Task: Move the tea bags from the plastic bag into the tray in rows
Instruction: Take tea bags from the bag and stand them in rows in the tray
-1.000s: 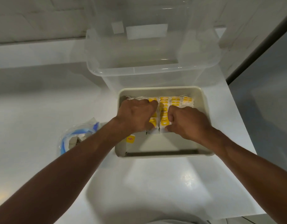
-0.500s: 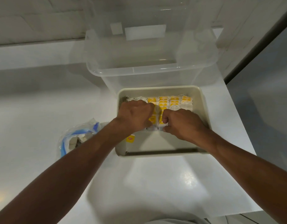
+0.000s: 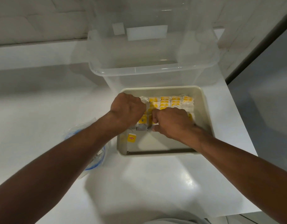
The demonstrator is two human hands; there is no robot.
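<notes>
Head view: the tea bags (image 3: 170, 101) lie in rows across the far half of the tray (image 3: 206, 113). Both hands are inside the tray, on the nearest row. The left hand (image 3: 128, 110) rests curled on the bags with its fingertips hidden, so I cannot tell whether it grips. The right hand (image 3: 170, 122) pinches the near edge of 1 of the tea bags. The plastic bag (image 3: 97, 157) lies left of the tray, and a clear bin (image 3: 139, 73) stands behind it.

A clear bin (image 3: 153, 69) stood at the upper centre of the frame on a white counter (image 3: 42, 97). A pale wall (image 3: 34, 21) ran across the upper left. A grey panel (image 3: 269, 102) filled the right side.
</notes>
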